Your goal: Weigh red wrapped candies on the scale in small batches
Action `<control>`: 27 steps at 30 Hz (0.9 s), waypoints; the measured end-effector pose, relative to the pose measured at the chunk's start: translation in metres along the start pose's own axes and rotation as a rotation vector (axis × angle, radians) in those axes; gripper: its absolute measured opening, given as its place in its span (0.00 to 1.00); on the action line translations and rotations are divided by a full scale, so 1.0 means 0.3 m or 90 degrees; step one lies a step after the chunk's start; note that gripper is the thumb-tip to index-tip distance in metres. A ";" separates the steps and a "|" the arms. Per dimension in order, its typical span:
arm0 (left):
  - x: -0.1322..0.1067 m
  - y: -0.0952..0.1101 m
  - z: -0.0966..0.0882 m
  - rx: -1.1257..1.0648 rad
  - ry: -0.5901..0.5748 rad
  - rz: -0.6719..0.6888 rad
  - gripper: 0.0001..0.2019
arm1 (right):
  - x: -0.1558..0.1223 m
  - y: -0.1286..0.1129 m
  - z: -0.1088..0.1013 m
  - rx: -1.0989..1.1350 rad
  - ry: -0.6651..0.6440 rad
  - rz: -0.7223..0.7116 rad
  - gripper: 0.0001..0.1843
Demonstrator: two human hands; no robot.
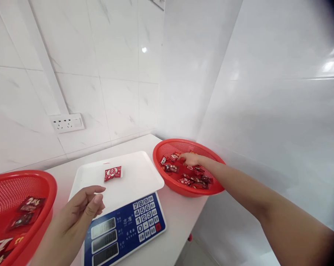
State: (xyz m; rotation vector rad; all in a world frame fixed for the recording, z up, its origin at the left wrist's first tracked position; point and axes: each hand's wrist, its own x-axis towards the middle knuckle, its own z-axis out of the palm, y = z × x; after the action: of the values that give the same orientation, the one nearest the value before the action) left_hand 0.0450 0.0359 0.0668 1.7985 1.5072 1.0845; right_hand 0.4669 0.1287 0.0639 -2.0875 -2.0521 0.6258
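My right hand [190,159] reaches down into the red mesh basket [194,193] on the right. Its fingers are bent down among several small red and dark wrapped snack packets [171,168]; what they close on is hidden. Over the near left edge of the scale's white tray [139,177] hovers my left hand [85,205]. Its fingers are loosely curled, thumb and forefinger apart, with nothing between them. A single red and white snack packet [113,173] lies on the tray, just beyond my left fingertips. The scale's blue panel [128,236] has number keys and several grey displays.
Another red basket [49,188] at the left holds several wrapped packets [24,218]. Both baskets and the scale share a white table [169,225]. Tiled wall [119,107] stands behind, with a socket plate [67,123]; a pale smooth wall [266,122] is on the right.
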 end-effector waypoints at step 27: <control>-0.055 0.102 0.008 0.055 -0.029 0.024 0.18 | 0.040 -0.601 0.127 0.357 -0.126 -0.226 0.24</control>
State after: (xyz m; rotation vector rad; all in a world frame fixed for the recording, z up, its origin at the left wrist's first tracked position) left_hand 0.0625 0.0134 0.0869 1.9040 1.5201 1.0032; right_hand 0.2858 0.1435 0.0973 -1.3607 -1.9635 1.2070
